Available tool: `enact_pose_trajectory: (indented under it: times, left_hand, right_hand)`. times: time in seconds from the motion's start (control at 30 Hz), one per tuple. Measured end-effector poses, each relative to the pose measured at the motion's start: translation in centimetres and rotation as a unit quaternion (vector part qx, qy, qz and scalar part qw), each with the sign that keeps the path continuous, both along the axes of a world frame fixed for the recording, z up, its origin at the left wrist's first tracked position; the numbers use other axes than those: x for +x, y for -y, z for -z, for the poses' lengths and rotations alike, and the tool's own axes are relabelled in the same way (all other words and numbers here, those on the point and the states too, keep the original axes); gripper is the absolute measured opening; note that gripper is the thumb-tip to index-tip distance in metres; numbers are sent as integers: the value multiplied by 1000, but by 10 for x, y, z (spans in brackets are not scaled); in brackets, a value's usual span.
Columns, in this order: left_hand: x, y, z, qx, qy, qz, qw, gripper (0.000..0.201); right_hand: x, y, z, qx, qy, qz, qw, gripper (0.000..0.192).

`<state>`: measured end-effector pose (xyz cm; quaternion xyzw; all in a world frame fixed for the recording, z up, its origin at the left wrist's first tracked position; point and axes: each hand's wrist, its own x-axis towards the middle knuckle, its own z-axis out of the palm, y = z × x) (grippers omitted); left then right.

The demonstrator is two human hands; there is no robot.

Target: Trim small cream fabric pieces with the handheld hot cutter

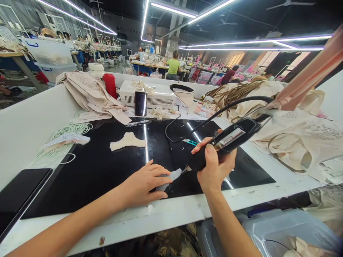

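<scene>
My right hand (pixel 214 167) is wrapped round a black corded handheld tool (pixel 245 130) with a metal lever along its side. The tool's narrow metal tip (pixel 185 169) points down and left, at the edge of a small pale piece of material (pixel 175 174). My left hand (pixel 150 182) lies over that piece with its fingers stretched out and apart, covering part of it. Beneath both is a glossy black sheet (pixel 107 178). Farther back on the sheet rests a cream, curved fabric piece (pixel 128 141). Teal snips (pixel 190 142) lie behind my right hand.
A black cord (pixel 214 114) loops across the back right. Cream fabric piles (pixel 88 92) stand at back left and right. Behind the sheet are a phone (pixel 140 103) and a white vented box (pixel 158 96). Green cord (pixel 66 132) and a dark device (pixel 23 192) lie left.
</scene>
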<state>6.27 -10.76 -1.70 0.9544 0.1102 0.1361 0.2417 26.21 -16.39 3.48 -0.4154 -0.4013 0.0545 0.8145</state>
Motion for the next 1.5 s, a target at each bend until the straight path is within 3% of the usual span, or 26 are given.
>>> enact_pose_trajectory:
  times: [0.3, 0.53, 0.8, 0.87, 1.03, 1.13, 1.27, 1.33, 1.4, 1.43, 1.5]
  left_hand:
    - [1, 1, -4, -3, -12, -3, 1000, 40]
    - [1, 0, -2, 1, -21, -3, 1000, 40]
    - [0, 0, -5, -12, -7, 0, 1000, 40]
    - [0, -1, -5, -25, 18, -21, 999, 36]
    - [0, -6, 7, -6, 62, -153, 986, 28]
    - [0, -9, 17, 13, 58, -161, 985, 20]
    - [-2, -15, 22, -4, 69, -150, 986, 14]
    - [-2, -17, 22, -24, 67, -147, 987, 20]
    - [-2, -18, 20, -48, 65, -138, 987, 22]
    - [-2, -17, 19, -60, 66, -133, 987, 22]
    - [-2, -16, 16, -87, 65, -126, 986, 20]
  right_hand:
    - [-1, -1, -1, -19, -1, 6, 1000, 17]
    - [-9, 3, 0, -7, 5, -30, 1000, 37]
    - [-9, 2, 3, -24, 7, -35, 999, 18]
    - [-9, 4, 1, -25, 1, -45, 999, 20]
    - [-7, 10, -3, -32, 23, -31, 999, 24]
    - [-6, 12, -5, -75, 41, -20, 996, 31]
    - [-2, 16, -8, -119, 105, 31, 987, 55]
    - [-2, 22, -8, -80, 149, 117, 979, 59]
    - [-4, 30, -6, -17, 216, 207, 954, 51]
    - [-7, 35, -5, 1, 268, 217, 939, 45]
    - [-14, 42, -1, -14, 401, 155, 903, 38]
